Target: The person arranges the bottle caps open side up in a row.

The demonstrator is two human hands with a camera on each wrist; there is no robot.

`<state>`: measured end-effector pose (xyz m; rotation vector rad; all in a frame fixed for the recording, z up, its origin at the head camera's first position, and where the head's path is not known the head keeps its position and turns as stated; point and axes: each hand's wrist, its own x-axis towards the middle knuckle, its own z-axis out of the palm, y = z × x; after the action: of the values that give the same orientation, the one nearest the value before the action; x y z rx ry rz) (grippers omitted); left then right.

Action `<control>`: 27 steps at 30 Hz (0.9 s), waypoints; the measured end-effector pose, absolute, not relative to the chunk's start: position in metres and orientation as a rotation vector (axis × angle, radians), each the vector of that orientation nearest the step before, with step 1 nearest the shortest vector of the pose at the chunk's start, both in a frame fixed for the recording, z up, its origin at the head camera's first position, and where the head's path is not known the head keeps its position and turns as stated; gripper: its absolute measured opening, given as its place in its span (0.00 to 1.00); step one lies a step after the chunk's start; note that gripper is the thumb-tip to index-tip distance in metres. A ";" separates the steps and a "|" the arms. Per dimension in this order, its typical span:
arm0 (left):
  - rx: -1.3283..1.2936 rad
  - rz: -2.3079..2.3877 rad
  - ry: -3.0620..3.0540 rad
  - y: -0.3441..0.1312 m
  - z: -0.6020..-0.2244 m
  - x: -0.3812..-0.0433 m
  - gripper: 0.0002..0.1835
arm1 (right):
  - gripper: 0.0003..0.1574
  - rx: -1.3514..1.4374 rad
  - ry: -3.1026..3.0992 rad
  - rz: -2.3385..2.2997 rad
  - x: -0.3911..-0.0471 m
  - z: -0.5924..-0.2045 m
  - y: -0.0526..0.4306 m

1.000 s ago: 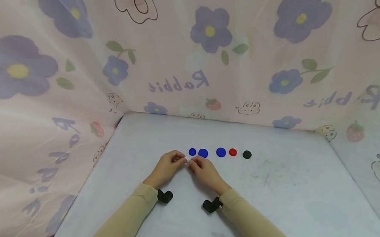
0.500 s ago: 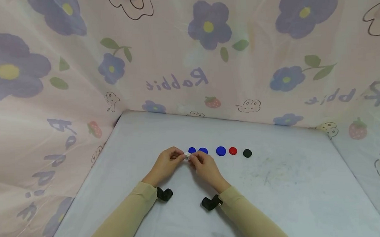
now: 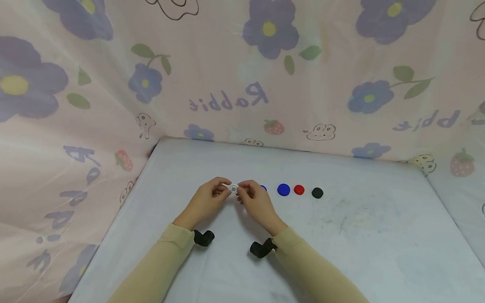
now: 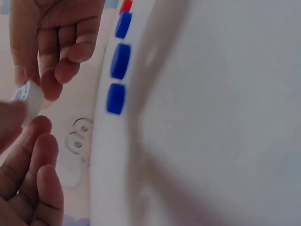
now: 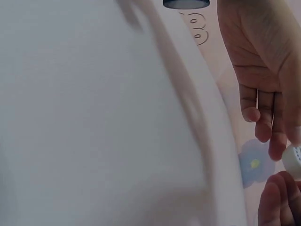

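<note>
Both hands hold a small white round disc [image 3: 233, 188] between them, lifted off the table. Its flat face, with a dark squarish mark in the middle, points toward the head camera. My left hand [image 3: 204, 199] pinches its left edge between thumb and fingers. From the other side, my right hand [image 3: 258, 204] pinches the right edge. In the left wrist view the white disc [image 4: 32, 101] shows a thick smooth side and small dark marks on its face. Only part of the disc [image 5: 292, 162] appears at the right wrist view's edge.
Beyond the hands runs a row of discs: blue [image 3: 283, 190], red [image 3: 299, 189] and black [image 3: 317, 192]. Another blue disc [image 3: 264, 188] is partly hidden by the right hand. Three blue discs [image 4: 121, 61] show in the left wrist view. A flowered curtain [image 3: 230, 69] surrounds the white table [image 3: 364, 247].
Both hands have moved slightly up and left with the white disc, whose face has turned toward the head camera. They now cover the leftmost blue disc and part of another.
</note>
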<state>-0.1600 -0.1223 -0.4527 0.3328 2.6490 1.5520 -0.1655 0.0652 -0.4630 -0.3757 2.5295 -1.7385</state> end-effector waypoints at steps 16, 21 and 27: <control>0.389 1.425 2.712 -0.137 -0.429 -0.180 0.16 | 0.16 -0.451 2.513 -1.650 -0.180 -0.443 0.057; 0.398 1.398 2.686 -0.133 -0.432 -0.184 0.15 | 0.18 -0.423 2.524 -1.615 -0.181 -0.443 0.060; 0.439 1.383 2.651 -0.117 -0.436 -0.191 0.15 | 0.20 -0.388 2.569 -1.528 -0.184 -0.442 0.076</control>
<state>-0.1908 -0.1174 -0.4362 0.4390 2.6506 1.3826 -0.1840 0.0759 -0.4419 -0.3876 2.5690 -1.5275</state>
